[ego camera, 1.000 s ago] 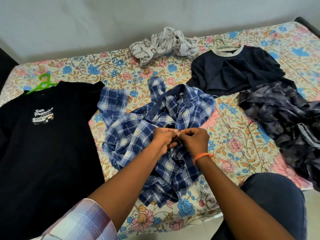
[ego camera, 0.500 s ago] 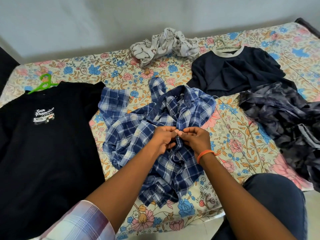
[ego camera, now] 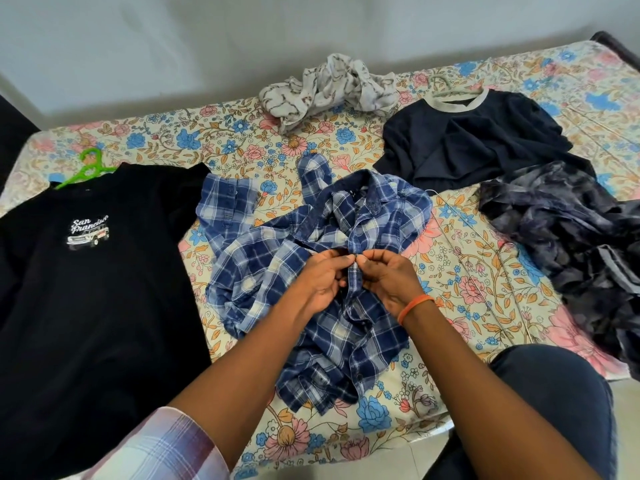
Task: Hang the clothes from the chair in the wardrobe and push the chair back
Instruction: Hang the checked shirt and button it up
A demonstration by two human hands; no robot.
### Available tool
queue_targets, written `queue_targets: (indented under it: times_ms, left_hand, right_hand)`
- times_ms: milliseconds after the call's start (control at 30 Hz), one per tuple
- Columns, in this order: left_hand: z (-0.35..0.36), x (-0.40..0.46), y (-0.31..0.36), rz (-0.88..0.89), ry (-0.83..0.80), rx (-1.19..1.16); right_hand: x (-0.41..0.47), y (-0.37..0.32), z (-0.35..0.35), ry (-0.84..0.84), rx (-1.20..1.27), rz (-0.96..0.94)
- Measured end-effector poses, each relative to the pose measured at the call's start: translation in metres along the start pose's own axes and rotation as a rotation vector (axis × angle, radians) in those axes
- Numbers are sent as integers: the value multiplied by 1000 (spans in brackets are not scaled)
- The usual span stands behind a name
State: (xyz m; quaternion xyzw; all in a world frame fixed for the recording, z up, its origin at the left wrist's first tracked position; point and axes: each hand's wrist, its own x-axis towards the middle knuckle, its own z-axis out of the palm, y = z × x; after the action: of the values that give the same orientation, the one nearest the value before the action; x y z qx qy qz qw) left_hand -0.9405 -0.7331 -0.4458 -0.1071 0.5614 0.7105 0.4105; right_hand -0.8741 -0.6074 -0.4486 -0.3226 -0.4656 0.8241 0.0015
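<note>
The left hand [ego camera: 323, 278] and right hand [ego camera: 388, 277] meet at the button placket of the blue plaid shirt [ego camera: 311, 265], each pinching one front edge between thumb and fingertips with the other fingers curled, evidently to work a button so the garment will sit correctly on a hanger. The shirt lies crumpled at the centre of the floral bedsheet [ego camera: 242, 133], between the black printed T-shirt [ego camera: 86, 271] on its green hanger [ego camera: 86, 168] and the navy top [ego camera: 467, 140]. Its long axis runs roughly away from the person, collar pointing toward the wall, hem toward the near bed edge.
</note>
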Motion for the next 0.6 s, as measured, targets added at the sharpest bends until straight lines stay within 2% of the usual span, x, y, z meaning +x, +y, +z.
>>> queue_targets:
  times_ms: [133, 300, 500, 600]
  left_hand:
    - [1, 1, 1, -2, 36, -40]
    - [-4, 2, -6, -63, -30, -127]
    - [5, 0, 3, 39, 36, 35]
    - [7, -5, 6, 35, 26, 30]
  right_hand:
    - [1, 0, 0, -12, 19, 5]
    - [1, 1, 0, -41, 58, 37]
    - [-4, -2, -1, -15, -56, -41]
    - [-3, -3, -2, 2, -26, -13]
